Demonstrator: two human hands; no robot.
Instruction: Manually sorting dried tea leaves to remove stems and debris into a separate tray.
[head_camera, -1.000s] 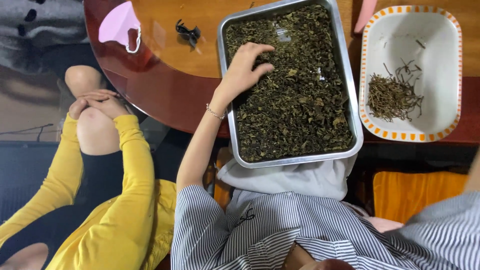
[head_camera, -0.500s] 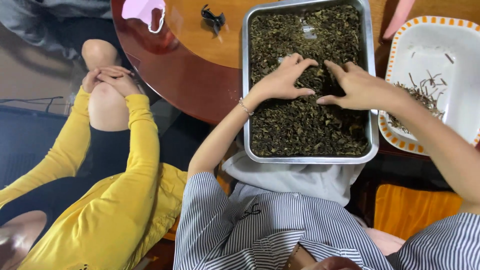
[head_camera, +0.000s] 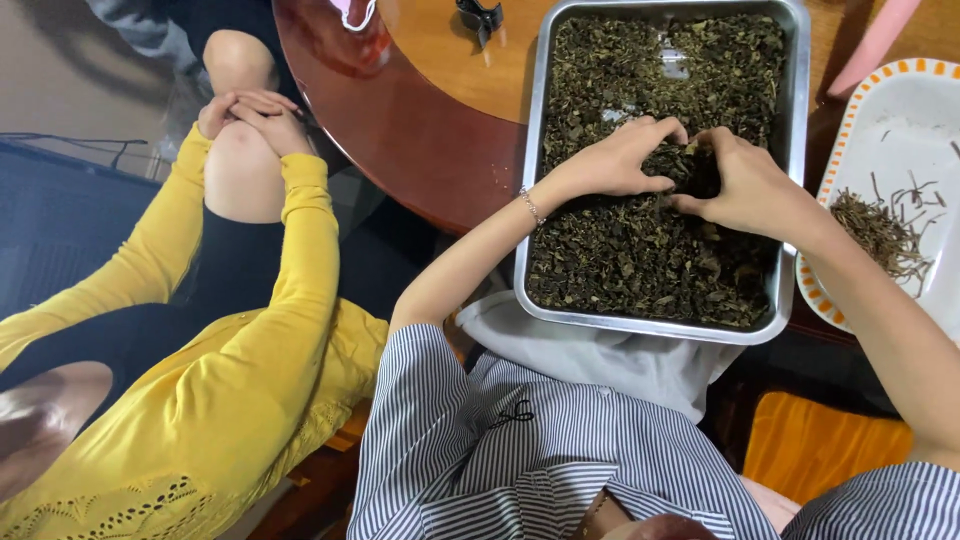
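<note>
While a glossy round wooden tabletop (head_camera: 420, 150) carries the steel tray (head_camera: 795, 180), left hand (head_camera: 615, 160) and right hand (head_camera: 745, 185) clench dried leaves (head_camera: 640, 250); a white dish (head_camera: 900, 130) sits beside.

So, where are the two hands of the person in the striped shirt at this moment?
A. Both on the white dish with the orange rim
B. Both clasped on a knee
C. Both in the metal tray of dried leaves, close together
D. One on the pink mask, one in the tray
C: the left hand and right hand meet over the dried leaves inside the metal tray.
</note>
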